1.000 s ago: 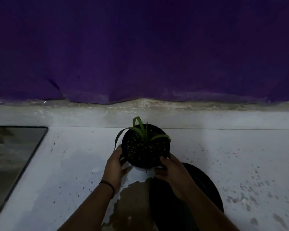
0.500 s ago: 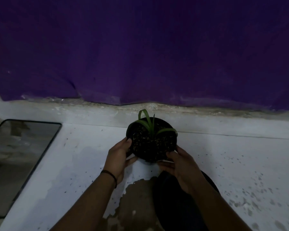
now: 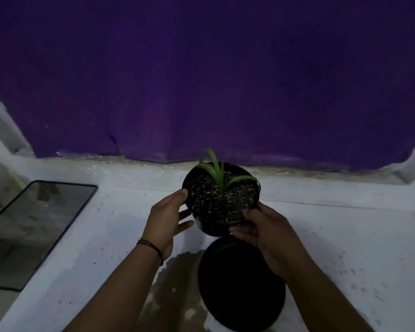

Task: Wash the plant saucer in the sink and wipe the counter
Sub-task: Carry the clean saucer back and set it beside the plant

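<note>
The plant saucer (image 3: 240, 283) lies flat on the bench (image 3: 345, 236), just below the right hand's fingers (image 3: 243, 227) and partly under that wrist. It looks like thin, stiff black plastic: light, shallow, probably gritty or damp, so I'd pinch it by the rim with the thumb on top. Above it the pot (image 3: 222, 200) is clasped from both sides, the left hand (image 3: 164, 222) curled round one wall and the right hand (image 3: 266, 232) gripping the other; soil fills it to the brim and could spill if tipped. A brown stain (image 3: 175, 279) spreads beside the saucer, and the sink (image 3: 29, 226) sits well left of the left fingers.
</note>
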`<state>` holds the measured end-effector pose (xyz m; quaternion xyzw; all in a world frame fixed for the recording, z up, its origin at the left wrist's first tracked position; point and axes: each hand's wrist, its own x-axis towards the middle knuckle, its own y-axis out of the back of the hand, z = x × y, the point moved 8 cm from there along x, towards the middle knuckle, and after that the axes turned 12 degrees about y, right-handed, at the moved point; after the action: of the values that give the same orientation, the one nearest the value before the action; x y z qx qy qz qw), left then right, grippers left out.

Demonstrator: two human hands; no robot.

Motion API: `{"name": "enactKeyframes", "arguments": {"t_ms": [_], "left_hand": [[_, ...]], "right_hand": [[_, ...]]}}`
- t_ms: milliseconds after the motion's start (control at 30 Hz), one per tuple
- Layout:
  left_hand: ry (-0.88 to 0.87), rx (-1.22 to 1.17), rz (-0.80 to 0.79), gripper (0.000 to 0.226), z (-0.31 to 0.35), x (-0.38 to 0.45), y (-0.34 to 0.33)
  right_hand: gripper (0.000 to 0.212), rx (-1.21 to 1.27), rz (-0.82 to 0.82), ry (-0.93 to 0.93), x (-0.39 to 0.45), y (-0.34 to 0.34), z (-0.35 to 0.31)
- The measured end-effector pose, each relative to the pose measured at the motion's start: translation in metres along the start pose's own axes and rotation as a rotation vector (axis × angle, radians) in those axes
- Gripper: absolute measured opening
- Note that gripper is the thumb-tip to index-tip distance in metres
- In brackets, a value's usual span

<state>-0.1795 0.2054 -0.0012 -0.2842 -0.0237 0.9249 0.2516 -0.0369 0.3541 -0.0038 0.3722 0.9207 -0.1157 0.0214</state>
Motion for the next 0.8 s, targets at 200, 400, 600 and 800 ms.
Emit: {"name": "enactKeyframes", "arguments": {"t_ms": [200, 400, 600, 800], "left_hand": [[0.049, 0.018, -0.027, 0.031, -0.023, -0.028, -0.031], [0.073, 0.025, -0.039, 0.027, -0.055, -0.037, -0.051], [0.109, 0.059, -0.011, 0.023, -0.085, -0.030, -0.047], [0.207, 0.138, 0.013, 0.031, -0.119, -0.016, -0.031]], "right_hand": [[0.018, -0.042, -0.018, 0.006, -0.034, 0.043, -0.017], [0.019, -0.050, -0.001, -0.059, -0.052, 0.079, 0.001], [0.018, -0.041, 0.030, -0.152, -0.059, 0.093, 0.037], [0.022, -0.078, 0.064, -0.212, -0.064, 0.099, 0.074]]}}
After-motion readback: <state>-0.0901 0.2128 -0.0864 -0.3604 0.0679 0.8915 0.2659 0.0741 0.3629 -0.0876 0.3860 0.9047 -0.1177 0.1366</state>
